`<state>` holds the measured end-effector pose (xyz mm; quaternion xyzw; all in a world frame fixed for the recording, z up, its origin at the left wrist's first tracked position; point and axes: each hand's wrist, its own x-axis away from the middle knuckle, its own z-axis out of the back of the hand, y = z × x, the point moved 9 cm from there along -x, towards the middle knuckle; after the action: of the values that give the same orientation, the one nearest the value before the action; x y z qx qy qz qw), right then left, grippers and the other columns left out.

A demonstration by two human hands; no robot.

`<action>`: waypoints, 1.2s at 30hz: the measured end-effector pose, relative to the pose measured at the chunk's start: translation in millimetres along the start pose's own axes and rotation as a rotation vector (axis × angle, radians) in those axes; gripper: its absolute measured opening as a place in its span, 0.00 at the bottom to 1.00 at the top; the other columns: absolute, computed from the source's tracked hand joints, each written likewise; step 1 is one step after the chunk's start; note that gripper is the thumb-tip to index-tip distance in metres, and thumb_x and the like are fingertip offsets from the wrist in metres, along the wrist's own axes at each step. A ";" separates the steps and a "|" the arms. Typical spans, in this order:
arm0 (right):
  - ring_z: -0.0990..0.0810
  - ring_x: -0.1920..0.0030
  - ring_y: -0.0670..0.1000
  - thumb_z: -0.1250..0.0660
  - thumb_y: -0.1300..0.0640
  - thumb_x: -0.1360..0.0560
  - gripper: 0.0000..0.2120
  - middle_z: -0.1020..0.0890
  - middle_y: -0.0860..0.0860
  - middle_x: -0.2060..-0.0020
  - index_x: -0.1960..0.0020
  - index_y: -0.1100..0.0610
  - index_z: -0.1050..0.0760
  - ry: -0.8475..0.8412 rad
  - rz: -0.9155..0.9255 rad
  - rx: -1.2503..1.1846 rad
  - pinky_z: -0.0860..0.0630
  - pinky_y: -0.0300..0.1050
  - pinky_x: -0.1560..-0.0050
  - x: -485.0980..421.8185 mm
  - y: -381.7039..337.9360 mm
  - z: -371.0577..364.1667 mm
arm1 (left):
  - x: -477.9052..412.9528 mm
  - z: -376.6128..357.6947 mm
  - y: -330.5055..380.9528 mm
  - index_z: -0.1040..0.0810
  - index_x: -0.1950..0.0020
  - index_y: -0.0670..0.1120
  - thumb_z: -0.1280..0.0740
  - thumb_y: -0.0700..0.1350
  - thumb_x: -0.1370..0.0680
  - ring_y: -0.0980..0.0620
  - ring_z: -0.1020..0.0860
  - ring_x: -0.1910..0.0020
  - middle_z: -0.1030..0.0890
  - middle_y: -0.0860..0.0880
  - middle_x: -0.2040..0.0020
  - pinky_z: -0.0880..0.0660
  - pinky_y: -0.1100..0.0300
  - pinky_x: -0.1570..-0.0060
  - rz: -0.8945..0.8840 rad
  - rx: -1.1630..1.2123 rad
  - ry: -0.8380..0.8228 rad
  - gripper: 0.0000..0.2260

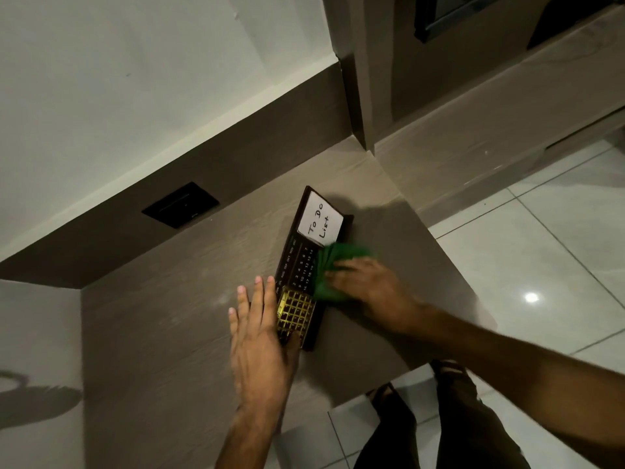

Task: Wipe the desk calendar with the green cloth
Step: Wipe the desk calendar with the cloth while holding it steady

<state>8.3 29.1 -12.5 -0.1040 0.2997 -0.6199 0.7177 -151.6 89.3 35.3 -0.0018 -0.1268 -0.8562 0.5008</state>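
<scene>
A dark brown desk calendar [297, 262] lies on the brown desk [169, 316], with a white "To Do List" note at its far end and a gold grid slider at its near end. My left hand [260, 336] lies flat against the calendar's near left side, fingers stretched out, thumb over the gold grid. My right hand [368, 286] presses the green cloth [333, 272] onto the calendar's right half, over the printed numbers. The cloth looks blurred.
A black socket plate [181, 204] sits in the brown back panel behind the desk. The desk's right edge drops to a white tiled floor [541, 248]. My legs and feet show below the near edge. A wooden cabinet stands at the upper right.
</scene>
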 end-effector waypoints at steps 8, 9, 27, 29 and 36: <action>0.27 0.37 0.59 0.32 0.70 0.35 0.26 0.19 0.54 0.41 0.38 0.56 0.22 0.003 -0.252 0.008 0.34 0.56 0.37 -33.9 47.2 33.4 | -2.7 1.1 -0.3 0.56 0.20 0.55 0.27 0.44 0.28 0.50 0.60 0.20 0.54 0.54 0.19 0.61 0.48 0.23 -0.011 0.010 -0.010 0.47; 0.27 0.38 0.58 0.32 0.69 0.35 0.26 0.19 0.54 0.42 0.38 0.56 0.23 -0.037 -0.177 0.019 0.33 0.56 0.38 -29.2 37.3 27.5 | -2.3 1.5 -0.7 0.56 0.20 0.55 0.27 0.44 0.28 0.50 0.60 0.20 0.54 0.54 0.19 0.61 0.48 0.23 -0.012 0.013 -0.009 0.47; 0.28 0.36 0.57 0.32 0.71 0.37 0.31 0.20 0.54 0.39 0.35 0.56 0.25 0.081 -0.386 0.067 0.35 0.56 0.35 -42.2 90.5 50.9 | -2.0 2.8 1.1 0.57 0.20 0.54 0.27 0.45 0.27 0.50 0.60 0.20 0.54 0.53 0.19 0.59 0.47 0.22 -0.017 0.008 -0.016 0.46; 0.26 0.39 0.59 0.31 0.70 0.38 0.30 0.19 0.56 0.42 0.37 0.57 0.24 0.128 -0.391 0.074 0.32 0.58 0.39 -40.3 75.9 49.3 | -2.3 1.8 0.4 0.57 0.20 0.54 0.27 0.45 0.27 0.50 0.60 0.20 0.54 0.53 0.19 0.59 0.46 0.22 -0.015 0.002 -0.021 0.46; 0.26 0.39 0.57 0.29 0.64 0.36 0.27 0.19 0.52 0.41 0.37 0.56 0.24 -0.106 -0.041 0.009 0.30 0.55 0.41 -6.5 -5.3 -2.8 | -3.2 1.8 1.4 0.57 0.20 0.54 0.27 0.45 0.27 0.49 0.60 0.20 0.54 0.53 0.19 0.58 0.47 0.22 -0.019 -0.004 -0.022 0.47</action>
<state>2.1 34.8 -10.1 -0.1395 0.2565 -0.6292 0.7203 -149.0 91.8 36.9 -0.0111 -0.1307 -0.8610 0.4914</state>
